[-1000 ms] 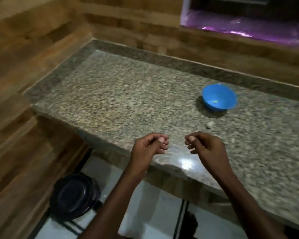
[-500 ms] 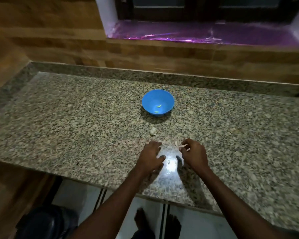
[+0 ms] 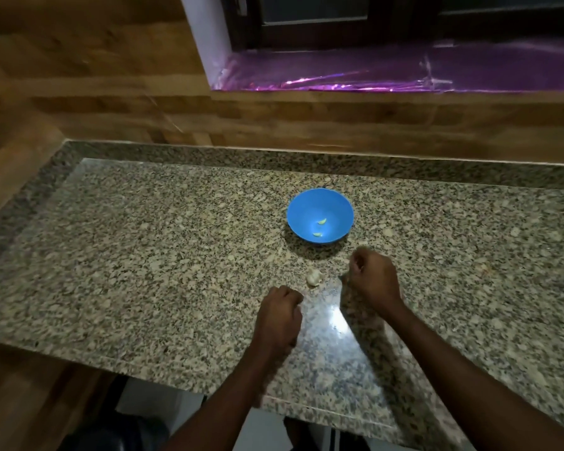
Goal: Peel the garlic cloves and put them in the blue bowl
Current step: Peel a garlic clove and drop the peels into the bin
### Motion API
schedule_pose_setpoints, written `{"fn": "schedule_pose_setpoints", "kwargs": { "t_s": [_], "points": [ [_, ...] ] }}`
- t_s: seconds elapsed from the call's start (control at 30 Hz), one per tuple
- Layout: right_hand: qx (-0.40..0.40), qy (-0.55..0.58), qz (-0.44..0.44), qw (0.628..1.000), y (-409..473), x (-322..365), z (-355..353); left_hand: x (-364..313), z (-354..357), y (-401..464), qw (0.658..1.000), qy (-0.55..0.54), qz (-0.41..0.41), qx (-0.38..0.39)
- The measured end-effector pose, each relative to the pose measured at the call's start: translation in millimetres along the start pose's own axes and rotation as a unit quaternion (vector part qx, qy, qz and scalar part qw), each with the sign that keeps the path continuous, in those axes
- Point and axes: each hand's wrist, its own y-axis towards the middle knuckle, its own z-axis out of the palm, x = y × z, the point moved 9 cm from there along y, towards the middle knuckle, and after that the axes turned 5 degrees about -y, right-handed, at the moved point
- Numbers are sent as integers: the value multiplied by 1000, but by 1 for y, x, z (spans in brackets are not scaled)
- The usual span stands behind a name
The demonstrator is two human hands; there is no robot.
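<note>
garlic (image 3: 314,277) on counter, apart from right hand (image 3: 373,277) fingers, seemingly curled

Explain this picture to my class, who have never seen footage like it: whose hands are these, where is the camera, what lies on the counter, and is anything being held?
There is no machine here. A person wears one wide-angle camera on the head, looking forward and down, so the two bare arms reach in from the bottom of the view. The speckled granite countertop bears a small round blue plastic bowl with two pale peeled garlic cloves inside. Just in front of the bowl lies a whitish clump of unpeeled garlic, touched by neither hand. The left hand is curled in a fist near the counter; the right hand is also curled, closer to the bowl. Whether either holds a clove or a bit of skin cannot be seen: the fingers hide it. Behind is a wood-patterned wall and a windowsill under shiny purple film.
</note>
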Motion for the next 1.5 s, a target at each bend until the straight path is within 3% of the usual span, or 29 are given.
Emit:
{"fn": "schedule_pose_setpoints", "kwargs": {
  "t_s": [0.17, 0.3, 0.43, 0.53, 0.7, 0.8, 0.87, 0.97, 1.03, 1.3, 1.5],
  "points": [
    [-42, 29, -10, 999, 71, 59, -5, 13, 1, 8, 1000, -22, 4, 6],
    [13, 2, 11, 1000, 99, 66, 18, 27, 1, 18, 996, -78, -28, 14],
    [-36, 19, 13, 999, 75, 52, 8, 36, -9, 29, 983, -170, -73, -15],
    [-53, 26, 45, 997, 31, 25, 7, 27, -3, 45, 976, -207, -60, 17],
    [57, 50, 116, 990, -20, -19, 41, 5, 7, 68, 986, -160, -33, 36],
    [88, 111, 159, 977, -36, -32, 49, 3, 2, 66, 957, -272, -86, 47],
    [99, 200, 198, 955, -43, -35, 49, -2, 2, 59, 921, -364, -117, 75],
    [143, 396, 295, 858, -57, -24, 53, -16, 1, 50, 892, -423, -125, 101],
    [165, 450, 320, 817, -59, -17, 51, -26, 0, 46, 885, -439, -116, 98],
    [179, 553, 352, 733, -64, -19, 43, -55, -5, 38, 936, -350, -36, 24],
    [193, 548, 372, 724, -65, -29, 36, -75, -8, 38, 959, -283, 0, -15]
  ]
}}
